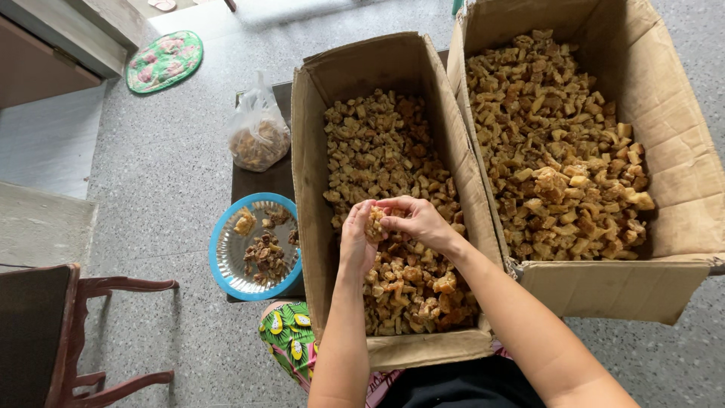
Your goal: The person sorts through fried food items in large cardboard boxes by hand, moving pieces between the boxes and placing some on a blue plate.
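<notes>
Golden crisp chunk (375, 223) seemingly pinched between left hand (355, 243) and right hand (420, 221).

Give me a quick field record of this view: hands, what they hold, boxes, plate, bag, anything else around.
left hand: over the near box, pinching a crumbly brown piece
right hand: touching the same piece from the other side
near box: open cardboard, filled with brown chunks
far box: open cardboard, to the right, filled with paler chunks
plate: blue-rimmed, left of the near box, a few dark bits on it
bag: clear plastic, knotted, behind the plate, holds chunks
chair: wooden, lower left
mat: green, round, on the floor, top left
</notes>
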